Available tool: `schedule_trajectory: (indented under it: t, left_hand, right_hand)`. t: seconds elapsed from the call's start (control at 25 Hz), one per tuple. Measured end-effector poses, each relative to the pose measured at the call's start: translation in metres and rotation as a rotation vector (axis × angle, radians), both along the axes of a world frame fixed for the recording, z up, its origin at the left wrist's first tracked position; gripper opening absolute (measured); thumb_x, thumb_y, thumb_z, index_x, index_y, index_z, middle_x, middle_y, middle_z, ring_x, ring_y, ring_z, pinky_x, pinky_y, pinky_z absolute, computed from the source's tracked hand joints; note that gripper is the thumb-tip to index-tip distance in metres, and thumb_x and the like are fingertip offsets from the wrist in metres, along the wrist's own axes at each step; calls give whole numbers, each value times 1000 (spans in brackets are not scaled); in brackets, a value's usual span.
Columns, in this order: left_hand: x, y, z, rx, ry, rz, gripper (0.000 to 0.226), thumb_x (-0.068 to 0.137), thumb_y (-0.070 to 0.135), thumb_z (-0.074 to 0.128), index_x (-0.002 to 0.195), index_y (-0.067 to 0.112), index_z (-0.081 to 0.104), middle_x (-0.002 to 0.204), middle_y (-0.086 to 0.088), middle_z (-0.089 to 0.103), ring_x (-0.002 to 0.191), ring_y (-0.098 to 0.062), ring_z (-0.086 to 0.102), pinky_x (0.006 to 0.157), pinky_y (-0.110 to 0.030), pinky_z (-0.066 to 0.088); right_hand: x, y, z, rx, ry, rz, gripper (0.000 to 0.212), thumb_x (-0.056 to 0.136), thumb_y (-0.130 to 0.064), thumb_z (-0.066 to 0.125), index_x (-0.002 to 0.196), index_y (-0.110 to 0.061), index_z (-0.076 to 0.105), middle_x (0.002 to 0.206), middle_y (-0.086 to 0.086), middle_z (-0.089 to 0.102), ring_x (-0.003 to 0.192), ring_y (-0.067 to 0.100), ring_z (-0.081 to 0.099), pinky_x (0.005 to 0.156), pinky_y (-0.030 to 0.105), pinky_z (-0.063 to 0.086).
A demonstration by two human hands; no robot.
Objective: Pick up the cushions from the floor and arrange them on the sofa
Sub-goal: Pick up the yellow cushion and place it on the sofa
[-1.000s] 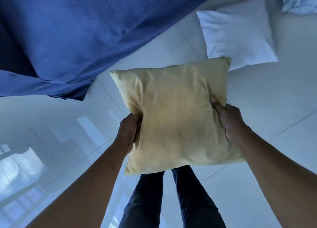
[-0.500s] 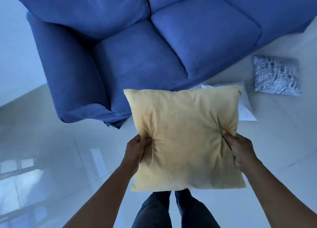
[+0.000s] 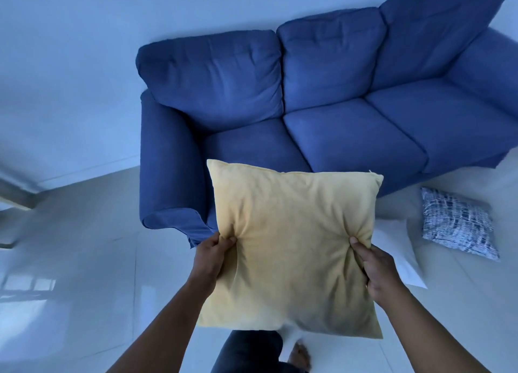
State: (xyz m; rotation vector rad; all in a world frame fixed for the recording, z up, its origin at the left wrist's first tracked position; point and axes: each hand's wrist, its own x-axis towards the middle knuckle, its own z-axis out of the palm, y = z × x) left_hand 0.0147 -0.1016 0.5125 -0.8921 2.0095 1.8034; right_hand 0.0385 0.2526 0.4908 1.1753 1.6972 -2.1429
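Note:
I hold a yellow cushion (image 3: 291,249) in the air in front of me, flat side toward me. My left hand (image 3: 213,256) pinches its left edge and my right hand (image 3: 374,266) pinches its right edge. Behind it stands the blue three-seat sofa (image 3: 350,126), with nothing on its seats. A white cushion (image 3: 398,250) lies on the floor to the right, partly hidden by the yellow one. Farther right, a blue-and-white patterned cushion (image 3: 458,222) lies on the floor by the sofa's front.
The floor (image 3: 84,260) is glossy pale tile. The sofa's left armrest (image 3: 171,170) is just left of the held cushion. A white wall (image 3: 70,64) runs behind the sofa. My leg and bare foot (image 3: 300,356) show below the cushion.
The view has lifted from the floor to the whole sofa. The yellow cushion has stayed in both hands and is now held lower in view, facing the left seat.

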Motion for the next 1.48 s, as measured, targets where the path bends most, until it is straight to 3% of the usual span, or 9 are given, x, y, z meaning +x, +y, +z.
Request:
schedule_trajectory:
  t: [0.2,0.4,0.64,0.76,0.88,1.0,1.12,1.24,1.48]
  left_hand:
    - [-27,-10,-7,32,-5,37,23,91,24,76,68,28,78,73,10,78,71,-10,67,66,-28,49]
    - [-82,-26,-29,106,-18,125,11,92,25,77,91,15,83,90,0,84,90,-22,73,74,-33,52]
    - [-173,-52,-46,142,-46,141,27,93,25,76,103,0,76,103,-13,80,96,-27,68,87,-42,51]
    - [-220,-75,-40,164,-47,144,14,95,23,75,97,11,82,108,-10,83,105,-31,72,96,-49,55]
    - [-264,-90,-38,147,-68,147,13,94,22,76,84,18,83,101,-7,83,97,-27,72,84,-40,56]
    - [-296,-98,-42,167,-60,182,10,94,25,76,91,20,85,103,-4,84,102,-27,74,83,-37,56]
    - [-328,-97,-45,148,-110,178,11,94,24,76,94,18,85,103,-4,85,105,-30,75,86,-40,58]
    - [-358,-88,-43,141,-153,229,11,94,24,76,94,18,86,102,-6,85,107,-34,75,99,-50,59]
    - [-434,-88,-49,104,-177,298,11,94,24,76,97,19,86,101,-5,85,107,-34,76,93,-46,60]
  right_hand:
    - [-55,-7,0,21,17,43,24,83,-29,83,93,-8,79,92,7,82,86,24,78,84,34,57]
    - [-124,-21,-10,45,-11,86,22,84,-29,81,94,-9,78,96,8,82,94,27,77,89,38,57]
    - [-235,-49,-17,87,-61,103,29,86,-28,80,99,-3,77,100,13,81,98,31,75,99,48,55]
    - [-288,-69,-15,72,-39,149,27,86,-29,80,96,-4,77,99,13,81,91,28,77,93,43,57]
    - [-333,-85,-17,100,-39,135,31,84,-29,82,93,0,75,94,13,81,91,30,76,93,45,58]
    - [-368,-92,-21,101,-52,140,45,84,-29,82,102,10,69,100,19,79,96,35,74,96,50,56]
    - [-406,-93,-25,127,-63,168,41,85,-29,80,99,9,70,98,18,79,94,34,75,93,49,56]
    - [-461,-92,-28,115,-120,235,45,87,-33,79,99,9,69,96,18,79,92,35,75,90,51,58]
    - [-554,-95,-37,96,-160,356,32,87,-39,77,87,-8,75,77,0,81,73,21,77,66,30,56]
